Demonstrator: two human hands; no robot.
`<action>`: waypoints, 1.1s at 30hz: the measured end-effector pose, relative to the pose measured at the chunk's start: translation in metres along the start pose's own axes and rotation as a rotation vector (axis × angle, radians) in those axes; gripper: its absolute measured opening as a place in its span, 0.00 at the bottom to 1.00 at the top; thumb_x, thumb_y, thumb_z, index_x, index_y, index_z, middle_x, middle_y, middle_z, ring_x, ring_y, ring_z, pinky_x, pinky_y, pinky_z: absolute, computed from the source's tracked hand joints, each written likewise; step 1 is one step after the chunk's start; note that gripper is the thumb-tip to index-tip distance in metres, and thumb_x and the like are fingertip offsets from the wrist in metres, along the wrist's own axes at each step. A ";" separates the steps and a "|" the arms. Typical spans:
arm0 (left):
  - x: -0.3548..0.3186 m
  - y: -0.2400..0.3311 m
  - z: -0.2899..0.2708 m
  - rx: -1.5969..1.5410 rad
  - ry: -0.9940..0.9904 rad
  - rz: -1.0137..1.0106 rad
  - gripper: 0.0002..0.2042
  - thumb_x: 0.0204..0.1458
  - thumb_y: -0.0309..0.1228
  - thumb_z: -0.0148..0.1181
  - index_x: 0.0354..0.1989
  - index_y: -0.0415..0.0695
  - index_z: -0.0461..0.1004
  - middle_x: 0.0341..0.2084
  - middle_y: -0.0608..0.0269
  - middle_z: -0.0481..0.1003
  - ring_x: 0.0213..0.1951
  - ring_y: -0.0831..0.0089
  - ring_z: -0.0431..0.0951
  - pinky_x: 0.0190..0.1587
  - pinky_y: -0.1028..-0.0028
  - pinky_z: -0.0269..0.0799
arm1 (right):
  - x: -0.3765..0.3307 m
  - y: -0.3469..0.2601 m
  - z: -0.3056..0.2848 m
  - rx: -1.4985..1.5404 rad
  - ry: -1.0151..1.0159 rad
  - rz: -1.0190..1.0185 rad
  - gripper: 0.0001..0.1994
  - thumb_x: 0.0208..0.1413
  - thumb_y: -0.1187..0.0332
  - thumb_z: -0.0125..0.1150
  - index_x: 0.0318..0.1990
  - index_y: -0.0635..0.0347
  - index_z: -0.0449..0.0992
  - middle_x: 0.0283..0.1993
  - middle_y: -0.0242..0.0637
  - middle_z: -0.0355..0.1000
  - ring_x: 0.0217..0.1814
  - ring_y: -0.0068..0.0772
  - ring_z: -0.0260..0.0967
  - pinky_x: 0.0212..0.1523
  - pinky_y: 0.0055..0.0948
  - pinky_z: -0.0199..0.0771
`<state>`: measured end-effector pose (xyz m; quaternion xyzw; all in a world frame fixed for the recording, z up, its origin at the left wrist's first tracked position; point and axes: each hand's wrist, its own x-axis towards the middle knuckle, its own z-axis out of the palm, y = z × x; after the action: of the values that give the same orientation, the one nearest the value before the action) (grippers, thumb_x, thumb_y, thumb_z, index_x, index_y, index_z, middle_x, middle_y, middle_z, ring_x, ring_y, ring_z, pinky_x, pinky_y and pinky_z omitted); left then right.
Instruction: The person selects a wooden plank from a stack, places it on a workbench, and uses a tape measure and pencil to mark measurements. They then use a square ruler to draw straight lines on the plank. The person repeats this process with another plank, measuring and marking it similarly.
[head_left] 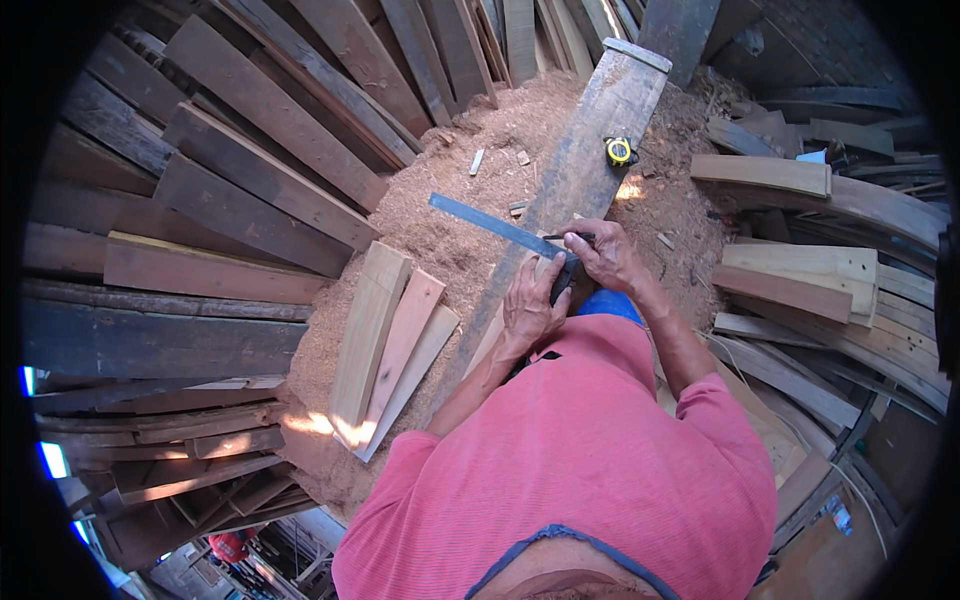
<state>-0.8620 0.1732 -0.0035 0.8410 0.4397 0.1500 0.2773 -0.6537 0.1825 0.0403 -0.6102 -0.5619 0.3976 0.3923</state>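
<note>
Plank (585, 150), long and grey, runs from the person's lap away up the picture over a floor of sawdust (470, 235). Nearest of all is the person's pink shirt (580, 470), both forearms reaching forward from it. The left hand (530, 305) lies palm down on the near part of the plank, fingers together and pressed flat over the dark stock of a try square (497, 226). The square's grey metal blade reaches out to the left, across the plank's edge and over the sawdust. Just beyond, the right hand (603, 252) pinches a dark pencil (568, 237) between thumb and fingers, its tip at the blade where it crosses the plank; the remaining fingers are curled in.

Left of the plank three short pale boards (392, 340) lie side by side on the sawdust, close against one another. Farther up the plank, near its right edge, sits a yellow and black tape measure (620, 151), well apart from the hands. Dark weathered planks (250, 170) are stacked along the left side, and lighter offcuts (800, 275) are heaped on the right.
</note>
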 end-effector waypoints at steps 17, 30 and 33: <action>-0.002 -0.011 0.004 -0.079 0.046 0.011 0.37 0.54 0.41 0.67 0.72 0.44 0.61 0.57 0.35 0.71 0.59 0.41 0.74 0.57 0.50 0.74 | -0.028 0.053 0.039 -0.092 -0.023 0.209 0.13 0.66 0.62 0.54 0.41 0.63 0.80 0.33 0.50 0.79 0.38 0.51 0.79 0.42 0.47 0.76; 0.010 -0.028 -0.015 -0.193 -0.347 -0.417 0.42 0.45 0.35 0.68 0.70 0.41 0.57 0.55 0.31 0.74 0.58 0.38 0.75 0.61 0.51 0.71 | 0.086 0.195 -0.031 0.022 0.612 0.405 0.14 0.63 0.66 0.52 0.33 0.66 0.81 0.26 0.43 0.77 0.29 0.39 0.74 0.36 0.41 0.73; -0.006 -0.040 -0.023 -0.133 -0.405 -0.359 0.44 0.43 0.36 0.68 0.72 0.39 0.58 0.58 0.32 0.73 0.61 0.39 0.73 0.66 0.54 0.68 | 0.107 0.238 -0.001 0.052 0.586 0.486 0.14 0.63 0.66 0.52 0.36 0.66 0.81 0.30 0.48 0.79 0.36 0.47 0.80 0.40 0.46 0.75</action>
<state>-0.9029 0.1947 -0.0093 0.7424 0.5066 -0.0442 0.4361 -0.5582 0.2751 -0.1843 -0.8035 -0.2545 0.3018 0.4457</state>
